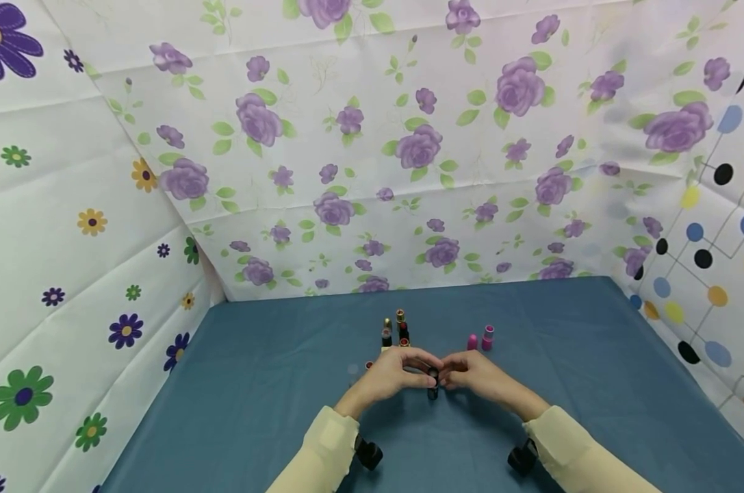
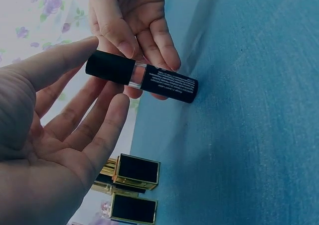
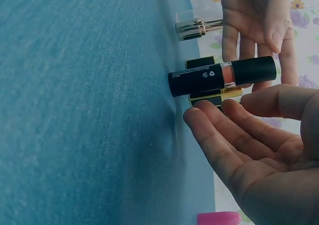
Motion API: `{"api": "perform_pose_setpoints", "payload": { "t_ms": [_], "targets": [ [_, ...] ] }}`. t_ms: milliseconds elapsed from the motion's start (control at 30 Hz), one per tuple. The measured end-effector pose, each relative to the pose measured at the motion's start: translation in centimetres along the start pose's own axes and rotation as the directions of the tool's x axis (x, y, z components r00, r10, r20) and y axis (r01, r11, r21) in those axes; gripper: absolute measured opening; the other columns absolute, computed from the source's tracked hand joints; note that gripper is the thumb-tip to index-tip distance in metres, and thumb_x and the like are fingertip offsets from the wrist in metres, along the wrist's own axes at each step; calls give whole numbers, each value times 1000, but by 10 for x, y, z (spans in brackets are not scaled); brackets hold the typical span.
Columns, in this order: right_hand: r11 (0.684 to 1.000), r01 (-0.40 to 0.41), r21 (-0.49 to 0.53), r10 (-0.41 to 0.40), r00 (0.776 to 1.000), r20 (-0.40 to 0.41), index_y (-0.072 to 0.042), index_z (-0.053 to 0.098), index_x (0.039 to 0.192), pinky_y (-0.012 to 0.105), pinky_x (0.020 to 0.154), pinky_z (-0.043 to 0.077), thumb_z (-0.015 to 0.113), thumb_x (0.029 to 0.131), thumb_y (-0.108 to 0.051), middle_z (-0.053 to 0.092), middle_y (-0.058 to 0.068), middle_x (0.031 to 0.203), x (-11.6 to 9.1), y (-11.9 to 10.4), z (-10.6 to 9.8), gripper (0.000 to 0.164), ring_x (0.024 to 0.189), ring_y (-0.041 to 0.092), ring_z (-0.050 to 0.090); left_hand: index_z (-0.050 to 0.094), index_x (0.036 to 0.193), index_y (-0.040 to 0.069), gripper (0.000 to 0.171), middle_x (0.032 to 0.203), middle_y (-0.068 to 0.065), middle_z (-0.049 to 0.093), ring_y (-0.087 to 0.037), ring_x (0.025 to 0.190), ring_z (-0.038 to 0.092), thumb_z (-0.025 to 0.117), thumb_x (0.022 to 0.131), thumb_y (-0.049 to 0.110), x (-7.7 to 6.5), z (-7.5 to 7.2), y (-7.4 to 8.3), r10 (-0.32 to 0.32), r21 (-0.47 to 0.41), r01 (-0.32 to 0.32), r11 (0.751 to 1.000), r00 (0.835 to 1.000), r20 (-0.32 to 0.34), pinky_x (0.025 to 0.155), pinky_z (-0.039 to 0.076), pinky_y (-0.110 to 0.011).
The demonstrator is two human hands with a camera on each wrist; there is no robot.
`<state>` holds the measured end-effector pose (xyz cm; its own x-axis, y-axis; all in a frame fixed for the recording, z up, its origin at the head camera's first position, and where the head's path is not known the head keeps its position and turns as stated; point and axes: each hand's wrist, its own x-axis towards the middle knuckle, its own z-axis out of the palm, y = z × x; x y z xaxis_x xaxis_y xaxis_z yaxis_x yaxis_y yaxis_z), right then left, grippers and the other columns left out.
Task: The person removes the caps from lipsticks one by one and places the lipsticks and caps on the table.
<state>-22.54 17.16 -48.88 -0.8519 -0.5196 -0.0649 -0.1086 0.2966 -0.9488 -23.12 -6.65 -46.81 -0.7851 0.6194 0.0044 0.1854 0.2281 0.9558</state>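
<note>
A black lipstick with a clear band showing peach-pink stands upright on the blue cloth between both hands. Its cap is on, and white print covers its lower part. My left hand is around the cap's left side, thumb at the cap's edge and fingers loosely bent. From the other side my right hand reaches in, its thumb and fingers spread near the tube without curling round it. Whether any fingertip touches the lipstick is hard to tell.
Several gold-and-black lipsticks stand behind my left hand, alongside a clear-cased one. A pink cap and a pink tube stand behind my right hand. Flower-patterned sheets wall the blue table cloth.
</note>
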Motion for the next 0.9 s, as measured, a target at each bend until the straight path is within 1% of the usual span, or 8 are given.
{"api": "perform_pose_setpoints", "payload": {
  "t_ms": [167,267,433,500,567,633,733,900],
  "targets": [
    [1000,16,-5,-16,1000,12,12,65,129,46,88,60,57,103,-2,73,13,107,0,1,1,31,101,31,69,77,123,10,26,116,-3,75,-22,107,70,76,96,9,2,2,-2,6,22,-6,1000,1000,-5,86,57,-27],
    [1000,6,-6,-6,1000,23,10,68,126,44,86,60,62,100,-3,74,14,108,0,3,3,30,100,29,69,77,122,11,25,117,-4,74,-20,105,70,75,98,11,3,2,-3,16,40,-15,999,1000,-22,85,57,-27],
    [1000,0,-16,1,999,37,7,69,128,41,86,60,70,98,-8,73,16,118,2,6,8,33,104,24,70,77,122,11,24,118,-6,74,-19,105,70,73,99,13,3,3,-4,38,74,-33,997,997,-70,86,58,-28],
    [1000,8,-14,-7,999,39,8,68,129,40,84,61,71,99,-11,73,16,118,2,6,10,35,103,23,70,77,123,11,23,118,-6,74,-19,105,70,72,100,14,3,3,-3,39,82,-31,996,995,-93,87,58,-29],
    [1000,6,-2,-6,999,39,9,68,126,40,82,61,71,100,-13,74,15,114,3,5,12,34,99,22,70,77,123,11,23,118,-4,74,-18,104,71,71,101,15,3,3,-3,35,80,-25,996,992,-117,87,58,-31],
    [1000,0,14,-1,999,33,10,68,125,40,81,61,70,102,-16,74,13,110,4,3,13,34,96,22,71,76,124,12,23,119,-3,74,-18,105,71,71,102,17,4,3,-2,36,80,-24,997,988,-148,88,58,-32],
    [999,-8,45,7,1000,15,11,67,125,42,82,61,67,104,-18,74,12,108,4,0,16,36,96,23,71,76,125,12,25,118,-3,74,-19,104,71,70,102,18,5,3,-2,49,65,-37,997,979,-200,90,58,-36],
    [990,23,137,-19,999,-31,14,63,130,45,88,61,63,107,-18,74,18,112,4,-3,18,40,103,28,72,74,128,10,28,118,-5,74,-19,101,71,69,103,21,8,3,-3,63,29,-57,998,959,-277,95,57,-50]
  ]
}}
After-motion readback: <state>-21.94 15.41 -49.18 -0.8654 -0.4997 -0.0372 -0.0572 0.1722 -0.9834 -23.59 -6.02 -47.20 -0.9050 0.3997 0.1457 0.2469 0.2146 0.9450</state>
